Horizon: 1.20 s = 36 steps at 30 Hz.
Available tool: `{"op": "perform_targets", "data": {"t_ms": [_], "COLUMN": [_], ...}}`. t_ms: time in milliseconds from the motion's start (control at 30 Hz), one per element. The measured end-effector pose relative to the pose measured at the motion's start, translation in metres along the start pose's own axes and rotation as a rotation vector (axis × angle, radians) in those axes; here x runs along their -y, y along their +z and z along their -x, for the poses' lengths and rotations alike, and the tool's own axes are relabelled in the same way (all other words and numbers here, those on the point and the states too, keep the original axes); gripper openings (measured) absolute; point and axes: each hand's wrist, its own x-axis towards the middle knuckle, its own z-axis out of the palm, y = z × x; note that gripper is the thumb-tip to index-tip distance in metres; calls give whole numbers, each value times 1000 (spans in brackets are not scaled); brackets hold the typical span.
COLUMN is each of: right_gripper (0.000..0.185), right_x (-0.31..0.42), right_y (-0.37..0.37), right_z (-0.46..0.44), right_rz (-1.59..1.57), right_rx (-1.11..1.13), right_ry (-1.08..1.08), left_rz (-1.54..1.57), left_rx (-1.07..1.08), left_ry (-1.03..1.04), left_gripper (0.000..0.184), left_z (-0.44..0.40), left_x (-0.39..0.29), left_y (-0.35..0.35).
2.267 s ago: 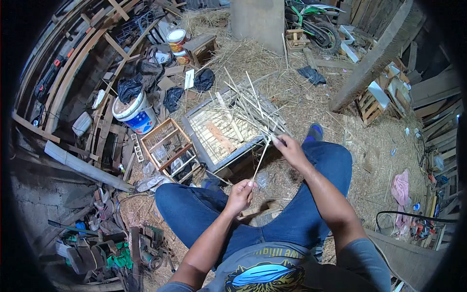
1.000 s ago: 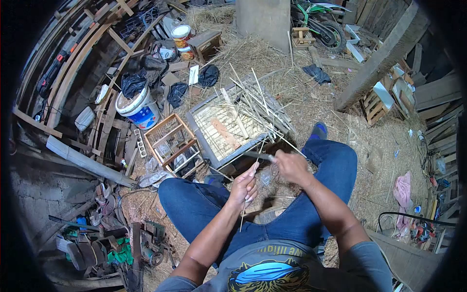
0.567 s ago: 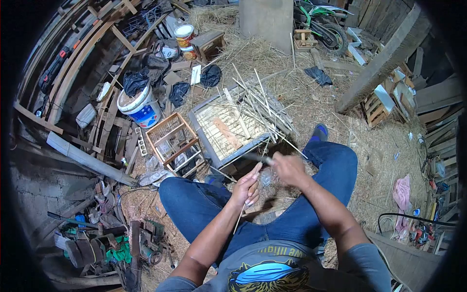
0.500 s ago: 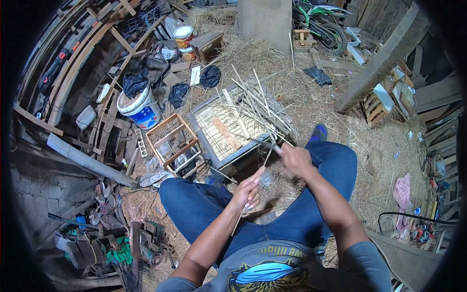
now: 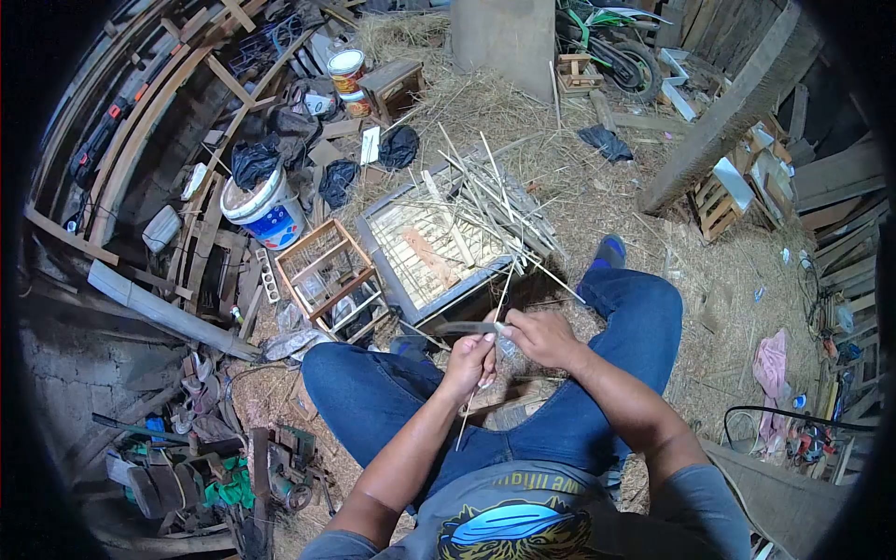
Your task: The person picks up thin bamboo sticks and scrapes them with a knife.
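My left hand is closed around a thin bamboo strip, which sticks out past the fingers upward and below the palm toward my lap. In my right hand is a knife, its blade pointing left and lying across the strip just above my left fingers. Both hands are close together over my lap. Beyond them stands a framed table with a wire grid on top, and a heap of thin sticks lies across its right part. A flat wood piece rests on the grid.
Left of the table is a small wooden cage frame, with a white bucket behind it. A wooden post leans at the right. Straw and shavings cover the floor. A motorcycle stands at the back.
My right hand has moved left and down, bringing the knife from the strip's upper part to just above my left fingers. The strip now stands more upright.
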Motion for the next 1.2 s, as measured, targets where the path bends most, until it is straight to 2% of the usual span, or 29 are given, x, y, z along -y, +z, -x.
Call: {"op": "perform_targets", "data": {"t_ms": [33,167,233,267,300,367,500,600,800,900,967,1000,1033,1133,1167,1200], "right_gripper": [27,32,34,38,42,41,34,30,27,30,34,38,38,38,33,31], "right_x": [2,0,-17,-29,-33,-24,3,6,-7,-15,-26,-31,-30,-16,-9,-3], "right_y": [-2,-5,-12,-18,-27,-28,-1,1,-8,-11,-29,-30,-26,-12,-3,6], "right_z": [1,1,-8,-13,-15,-16,2,2,-4,-10,-21,-23,-20,-14,-11,-13], "right_rz": [55,115,190,170,154,109,36,9,127,200,149,211,210,-90,-426,-495], "right_rx": [9,7,-2,-33,-114,-53,30,23,33,62,-5,-57,-61,-21,-92,-182], "right_ry": [-50,-34,151,212,155,167,49,42,33,68,320,232,235,206,225,154], "left_rz": [-21,82,138,136,133,272,354,432,565,588,585,571,558,468,390,346], "left_rx": [-31,20,50,112,114,135,132,181,205,243,267,273,283,241,203,230], "left_ry": [-15,-16,-22,-49,-51,-56,-83,-101,-118,-126,-130,-127,-126,-93,-86,-73], "left_gripper": [34,41,41,49,49,49,50,50,49,50,50,51,51,52,51,50], "left_z": [0,8,17,18,19,17,9,11,9,12,18,20,21,20,21,17], "left_x": [1,-12,-24,-18,-15,-11,-19,-18,-18,-20,-17,-15,-12,-24,-27,-25], "left_y": [-1,8,19,13,11,11,8,1,-1,0,-2,-1,-1,11,14,12]}}
